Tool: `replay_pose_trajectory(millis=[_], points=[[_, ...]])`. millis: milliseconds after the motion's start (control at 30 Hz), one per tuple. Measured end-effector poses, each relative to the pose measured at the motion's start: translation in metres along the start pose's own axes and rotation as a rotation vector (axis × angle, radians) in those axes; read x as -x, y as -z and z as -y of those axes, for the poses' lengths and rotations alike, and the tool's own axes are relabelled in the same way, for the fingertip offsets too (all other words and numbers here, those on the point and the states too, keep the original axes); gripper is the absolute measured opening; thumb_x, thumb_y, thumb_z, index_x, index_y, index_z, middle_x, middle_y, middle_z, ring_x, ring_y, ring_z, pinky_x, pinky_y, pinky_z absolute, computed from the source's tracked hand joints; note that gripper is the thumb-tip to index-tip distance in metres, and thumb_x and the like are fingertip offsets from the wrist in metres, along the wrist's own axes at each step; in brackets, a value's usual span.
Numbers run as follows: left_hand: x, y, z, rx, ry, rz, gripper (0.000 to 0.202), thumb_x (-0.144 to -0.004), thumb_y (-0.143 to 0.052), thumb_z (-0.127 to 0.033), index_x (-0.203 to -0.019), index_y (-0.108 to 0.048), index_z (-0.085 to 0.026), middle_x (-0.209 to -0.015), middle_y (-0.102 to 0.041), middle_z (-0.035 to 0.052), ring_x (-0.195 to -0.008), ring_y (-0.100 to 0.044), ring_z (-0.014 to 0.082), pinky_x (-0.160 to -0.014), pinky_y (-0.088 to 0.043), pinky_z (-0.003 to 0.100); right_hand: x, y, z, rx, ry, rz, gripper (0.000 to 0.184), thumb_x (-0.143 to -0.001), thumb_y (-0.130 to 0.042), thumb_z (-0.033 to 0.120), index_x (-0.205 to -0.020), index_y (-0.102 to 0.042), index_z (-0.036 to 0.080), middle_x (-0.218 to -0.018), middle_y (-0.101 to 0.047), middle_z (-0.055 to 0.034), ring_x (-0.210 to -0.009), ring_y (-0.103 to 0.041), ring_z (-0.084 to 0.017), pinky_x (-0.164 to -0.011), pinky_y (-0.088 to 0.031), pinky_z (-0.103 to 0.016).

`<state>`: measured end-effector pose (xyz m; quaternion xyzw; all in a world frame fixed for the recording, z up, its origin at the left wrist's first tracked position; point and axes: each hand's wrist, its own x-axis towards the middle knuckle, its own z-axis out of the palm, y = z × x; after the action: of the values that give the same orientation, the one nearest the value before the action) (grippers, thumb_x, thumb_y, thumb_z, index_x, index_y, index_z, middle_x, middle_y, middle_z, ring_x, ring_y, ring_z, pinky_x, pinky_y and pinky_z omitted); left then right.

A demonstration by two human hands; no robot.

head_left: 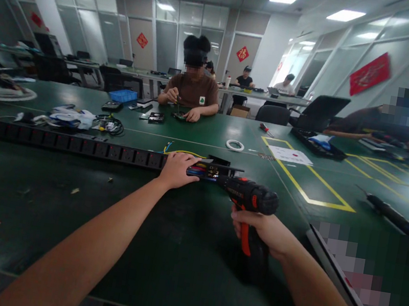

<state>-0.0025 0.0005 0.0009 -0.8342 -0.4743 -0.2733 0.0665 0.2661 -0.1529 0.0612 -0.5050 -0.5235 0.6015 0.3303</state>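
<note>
Power strip [107, 152] lies lengthwise on the green surface [158, 249] in front of me, running from the left side of the scene to just right of the middle. My left fingers [188, 159] clasp it near its right end, laid over the top with the thumb apart from them on the near side. My right fingers [248, 217] are wrapped round the grip of the drill [254, 197], whose nose points left at the open end; I can't tell whether its tip touches anything.

By my reckoning most of the build is done: a row of sockets sits along the strip to the left. The right end looks unfinished, with inner wires [197, 171] showing there, and I'd judge that the fastening at that end is what's left.

Loose wires [185, 152] stick out just beyond the far side, close enough to get caught, and my own left fingers hide part of the work. A white coil [234, 146] lies farther off, with a paper [290, 155] and a screwdriver [265, 128] to the far right. Far left there's a cable bundle [111, 125]; across from me, a co-worker [191, 89] handles a small part [180, 115].
</note>
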Motion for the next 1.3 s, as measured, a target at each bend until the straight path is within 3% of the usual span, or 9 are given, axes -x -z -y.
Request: replay_pose_trajectory(millis=[600,1300], points=[[-0.0006,0.0012,-0.0002,0.024,0.004,0.016,0.066,-0.078,-0.075,-0.058,-0.138,-0.060,-0.033,-0.132,-0.065,0.0049,-0.126,-0.053,0.0320,-0.108,-0.030,0.050,0.0006,-0.0008,0.0001,-0.010,-0.017,0.010,0.018,-0.070,-0.074,0.033,-0.073,-0.062,0.020,-0.057,-0.060,0.0010,-0.056,-0.057,-0.017,-0.059,-0.045,-0.030],[-0.0001,-0.0011,0.0011,0.015,0.008,0.008,0.067,-0.078,-0.075,-0.059,-0.138,-0.060,-0.033,-0.134,-0.064,0.0052,-0.126,-0.053,0.0325,-0.108,-0.030,0.051,0.0030,-0.0040,0.0041,0.006,0.011,0.011,0.019,-0.072,-0.074,0.034,-0.081,-0.067,0.019,-0.058,-0.061,0.0013,-0.055,-0.057,-0.017,-0.056,-0.045,-0.028]])
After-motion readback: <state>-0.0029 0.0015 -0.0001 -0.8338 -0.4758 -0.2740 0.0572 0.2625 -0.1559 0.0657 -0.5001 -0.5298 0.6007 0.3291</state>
